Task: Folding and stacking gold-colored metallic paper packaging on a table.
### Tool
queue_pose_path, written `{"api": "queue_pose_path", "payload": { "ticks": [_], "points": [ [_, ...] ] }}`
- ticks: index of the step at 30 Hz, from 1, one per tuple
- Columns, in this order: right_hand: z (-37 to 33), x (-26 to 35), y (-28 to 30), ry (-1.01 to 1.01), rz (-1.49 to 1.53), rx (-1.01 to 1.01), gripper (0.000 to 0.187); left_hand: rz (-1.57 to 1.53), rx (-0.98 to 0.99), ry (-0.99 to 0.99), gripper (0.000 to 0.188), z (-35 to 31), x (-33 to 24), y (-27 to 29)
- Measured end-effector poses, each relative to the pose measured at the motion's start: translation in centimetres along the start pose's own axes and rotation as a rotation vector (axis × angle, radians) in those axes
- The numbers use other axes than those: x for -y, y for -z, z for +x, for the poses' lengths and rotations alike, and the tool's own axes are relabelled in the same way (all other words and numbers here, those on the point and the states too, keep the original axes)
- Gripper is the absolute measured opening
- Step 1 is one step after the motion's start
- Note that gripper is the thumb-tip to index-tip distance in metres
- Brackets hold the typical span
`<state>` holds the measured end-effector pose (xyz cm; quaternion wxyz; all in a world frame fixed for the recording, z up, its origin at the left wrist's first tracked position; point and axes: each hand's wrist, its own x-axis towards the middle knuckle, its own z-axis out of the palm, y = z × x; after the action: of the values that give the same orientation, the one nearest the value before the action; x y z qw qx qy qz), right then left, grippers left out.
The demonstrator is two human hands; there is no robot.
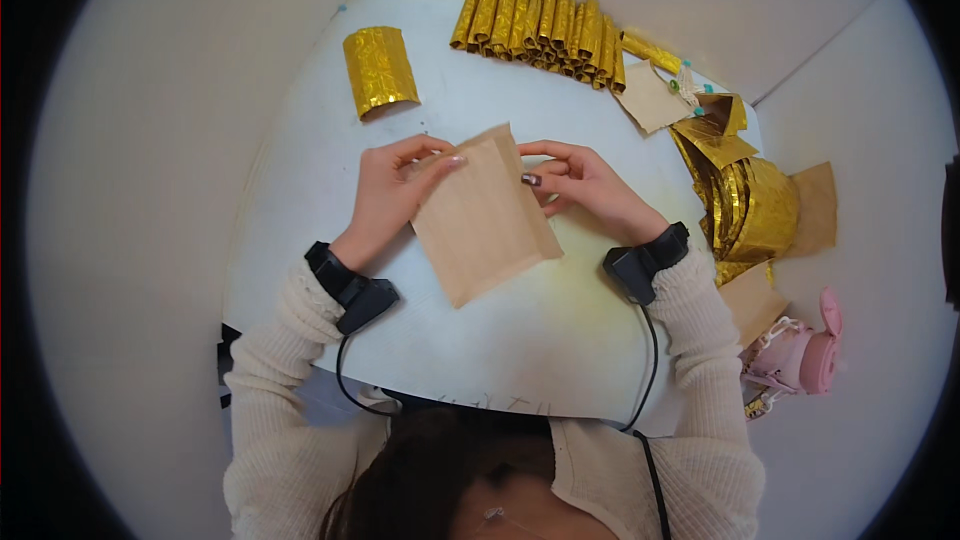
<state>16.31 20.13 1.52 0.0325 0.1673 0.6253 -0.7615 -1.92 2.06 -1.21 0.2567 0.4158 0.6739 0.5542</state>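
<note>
A tan paper sheet (485,220) is held up, tilted, above the middle of the white table, with a narrow crease along its right edge. My left hand (395,185) pinches its upper left side, thumb on the facing surface and fingers behind. At the upper right edge is my right hand (585,180), its index fingertip passing behind the paper and its thumb at the crease; the other fingers are bent. Far left of the sheet, a curved gold foil sheet (381,70) lies by itself on the table.
Rolled gold tubes (540,30) are stacked along the back edge. At the right lie a tan paper piece (655,97), a bundle of gold foil sheets (760,210) and a pink bottle (805,358). Black cables (652,360) run from both wrist devices. White walls surround the table (440,350).
</note>
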Motion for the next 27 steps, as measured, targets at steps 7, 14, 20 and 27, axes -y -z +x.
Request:
{"api": "queue_pose_path", "payload": {
  "ticks": [7, 14, 20, 27],
  "points": [
    [0.3, -0.6, 0.2, -0.001, -0.133, 0.011, 0.047, 0.095, 0.039, -0.079, 0.020, 0.4, 0.5, -0.5],
    [1.4, -1.7, -0.2, 0.063, -0.083, -0.188, 0.036, 0.207, 0.039, -0.093, 0.020, 0.6, 0.7, -0.6],
    [1.6, -2.0, 1.0, 0.068, 0.073, -0.295, 0.021, -0.087, 0.166, 0.034, 0.029, 0.5, 0.5, 0.3],
    [1.0, -1.2, -0.7, 0.093, -0.033, -0.289, 0.028, -0.221, 0.101, 0.141, 0.036, 0.4, 1.4, 1.3]
  ]
}}
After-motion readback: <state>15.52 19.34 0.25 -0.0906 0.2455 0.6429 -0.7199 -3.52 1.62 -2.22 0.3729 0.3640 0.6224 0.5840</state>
